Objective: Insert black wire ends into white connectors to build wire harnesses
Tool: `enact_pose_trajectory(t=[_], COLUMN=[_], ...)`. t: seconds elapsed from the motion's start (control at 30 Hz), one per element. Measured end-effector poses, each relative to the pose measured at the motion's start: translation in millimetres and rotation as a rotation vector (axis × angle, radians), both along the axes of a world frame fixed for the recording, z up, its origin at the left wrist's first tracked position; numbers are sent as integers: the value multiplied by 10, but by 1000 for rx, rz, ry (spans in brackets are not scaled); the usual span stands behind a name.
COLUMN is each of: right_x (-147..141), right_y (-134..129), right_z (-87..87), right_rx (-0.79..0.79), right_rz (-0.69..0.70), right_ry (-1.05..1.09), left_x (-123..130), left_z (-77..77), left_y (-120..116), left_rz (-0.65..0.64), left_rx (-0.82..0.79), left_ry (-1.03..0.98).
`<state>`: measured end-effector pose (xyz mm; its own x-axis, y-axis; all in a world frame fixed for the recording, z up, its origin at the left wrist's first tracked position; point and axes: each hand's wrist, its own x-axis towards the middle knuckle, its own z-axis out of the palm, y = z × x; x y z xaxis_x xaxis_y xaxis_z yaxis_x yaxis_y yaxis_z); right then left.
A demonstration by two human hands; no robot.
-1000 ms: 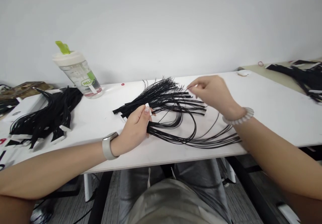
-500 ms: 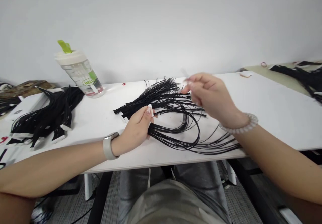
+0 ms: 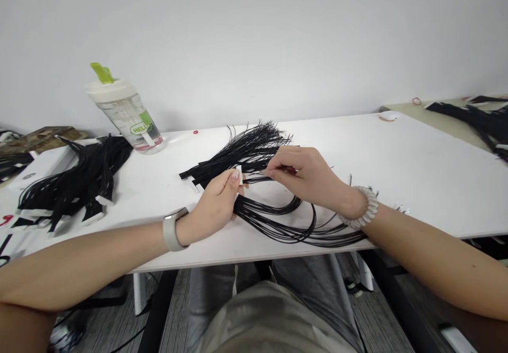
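My left hand (image 3: 216, 199) is closed around a bundle of thin black wires (image 3: 270, 225) just above the table. A small white tag or connector (image 3: 239, 175) stands at its thumb. From that grip the wires loop out to the right, passing under my other forearm. My right hand (image 3: 311, 175) has its thumb and fingertips pinched together, right of the white piece and close to the strands; whatever is between the tips is too small to make out. Behind both hands lies a pile of black wires (image 3: 246, 149) with frayed-looking, fanned ends.
A tilted-looking clear bottle (image 3: 130, 117) with a green spout stands at the back left. More black wire bundles (image 3: 79, 178) with white ends lie left on the white table (image 3: 428, 183). Another dark bundle (image 3: 464, 120) rests on the far-right surface.
My right hand has come down and left, from above the wire pile to beside the white piece in my left hand. My left hand has stayed almost still.
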<state>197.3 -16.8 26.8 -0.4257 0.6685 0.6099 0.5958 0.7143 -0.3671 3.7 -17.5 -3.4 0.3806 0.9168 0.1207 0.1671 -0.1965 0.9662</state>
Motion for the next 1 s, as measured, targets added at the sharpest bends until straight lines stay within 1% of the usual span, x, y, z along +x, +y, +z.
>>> enact_pose_trajectory(t=[0.27, 0.43, 0.67, 0.77, 0.87, 1.0], right_x=[-26, -5, -28, -32, -18, 11], right_y=[6, -1, -8, -10, 0, 22], right_z=[-40, -17, -5, -11, -24, -44], right_rx=[69, 67, 95, 118, 116, 101], right_rz=[7, 20, 25, 24, 39, 38], right_ry=[14, -14, 22, 29, -10, -77], left_x=[6, 8, 1, -3, -8, -16], left_z=[10, 18, 12, 15, 14, 1], left_y=[-5, -12, -6, -8, -10, -3], left_rz=[-19, -24, -15, -17, -19, -19], left_rx=[2, -4, 59, 52, 12, 39], left_ry=[8, 2, 27, 48, 37, 23])
